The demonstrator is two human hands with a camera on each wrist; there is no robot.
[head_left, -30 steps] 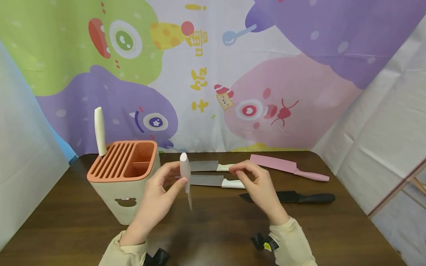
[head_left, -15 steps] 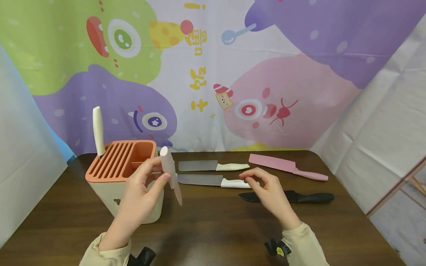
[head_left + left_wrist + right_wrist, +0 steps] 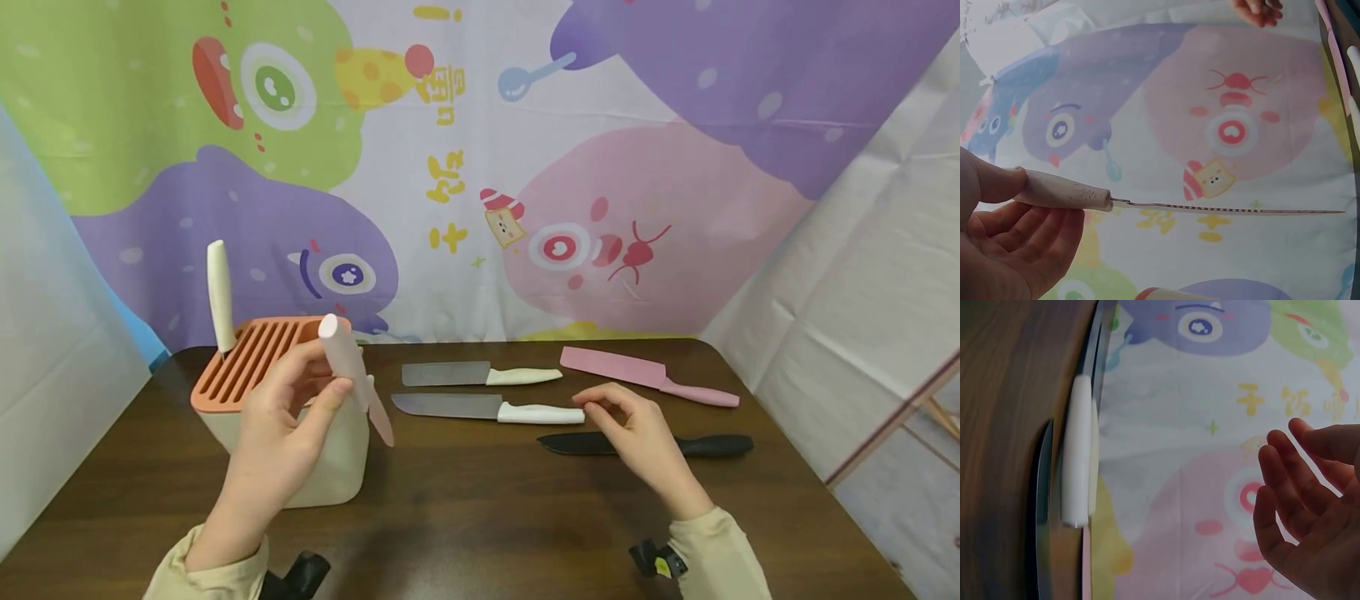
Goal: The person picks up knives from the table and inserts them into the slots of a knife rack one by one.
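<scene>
My left hand (image 3: 281, 425) pinches the pale pink handle of a small knife (image 3: 348, 367) between thumb and fingers, its pink blade slanting down to the right. In the left wrist view that knife (image 3: 1066, 190) is seen edge-on, with a serrated-looking pattern along the blade. Behind the hand stands a cream knife block (image 3: 330, 467) with an orange slotted top; one cream-handled knife (image 3: 220, 296) is upright in its leftmost slot. My right hand (image 3: 637, 433) hovers over the black knife (image 3: 712, 447), loosely curled, holding nothing; in the right wrist view the hand (image 3: 1310, 506) is bare.
On the dark wooden table (image 3: 480, 508) lie a white-handled knife (image 3: 540, 413), a cream-handled cleaver (image 3: 525, 377) and a pink cleaver (image 3: 622, 367). A cartoon-printed cloth (image 3: 465, 292) hangs behind the table.
My left hand has carried the small knife leftward, to in front of the knife block. My right hand has drawn away to the right, uncovering the white and cream handles.
</scene>
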